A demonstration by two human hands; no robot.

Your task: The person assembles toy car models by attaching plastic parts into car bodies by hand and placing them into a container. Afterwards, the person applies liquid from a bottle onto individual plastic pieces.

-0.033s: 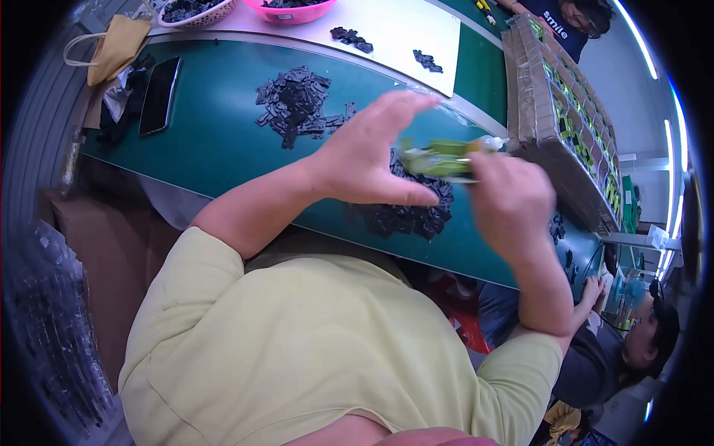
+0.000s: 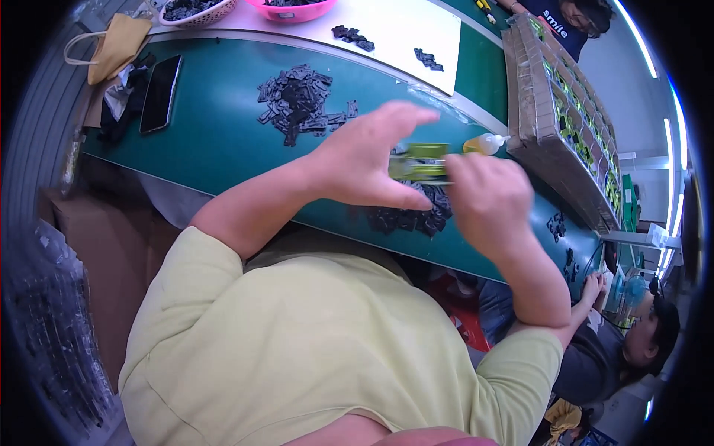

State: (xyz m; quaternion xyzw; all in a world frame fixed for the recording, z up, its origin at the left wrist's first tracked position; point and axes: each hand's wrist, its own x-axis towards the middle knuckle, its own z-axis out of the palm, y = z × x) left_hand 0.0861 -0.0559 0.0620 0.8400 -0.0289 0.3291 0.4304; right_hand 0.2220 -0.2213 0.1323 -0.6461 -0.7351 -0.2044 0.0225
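1. The right hand (image 2: 487,201) has its fingers curled shut around the right end of a green plastic part (image 2: 428,154), gripping it from the side.
2. The left hand (image 2: 364,160) is spread wide, thumb and fingers well apart, with the left end of the green part in the gap between them; whether its skin touches the part I cannot tell.
3. Against the earlier frame, the right hand has moved left, bringing the green part closer to the left palm. The part was badly smeared then and shows sharper edges now, while the left hand has hardly shifted.
4. A small bottle (image 2: 485,143) now shows clear of the right hand, which overlapped it before — it holds yellowish liquid, and its white nozzle points toward the carton.
5. Below the hands, a pile of black parts (image 2: 413,219) is partly hidden on the green table (image 2: 216,111); a second black pile (image 2: 297,97) sits beyond the left forearm.
6. To the right stands a big carton (image 2: 529,104), its divided compartments filled with green parts.
7. At the far edge, a pink basin (image 2: 294,13) and a pale perforated basket (image 2: 216,15) both contain black parts.
8. Two small black clusters (image 2: 353,37) lie on the white board (image 2: 387,22) — well apart from the hands.
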